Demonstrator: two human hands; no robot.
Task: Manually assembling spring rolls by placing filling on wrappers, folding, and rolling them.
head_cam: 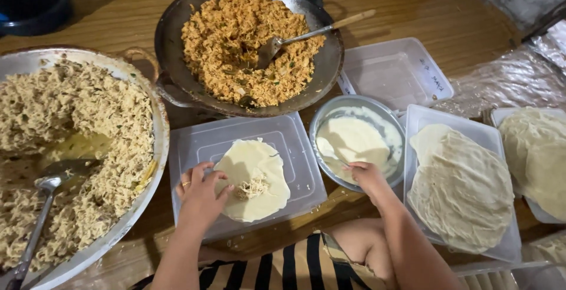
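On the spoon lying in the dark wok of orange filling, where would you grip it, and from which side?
Probably at the pale wooden handle end, coming from the right. The spoon lies tilted, its bowl buried in the orange filling, while the handle sticks out past the rim of the wok into free space, clear of the food.

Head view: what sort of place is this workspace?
Probably a home or small kitchen set up for filling wrappers: a wooden table holds a dark wok of shredded filling, a bowl of white paste and a stack of thin wrappers.
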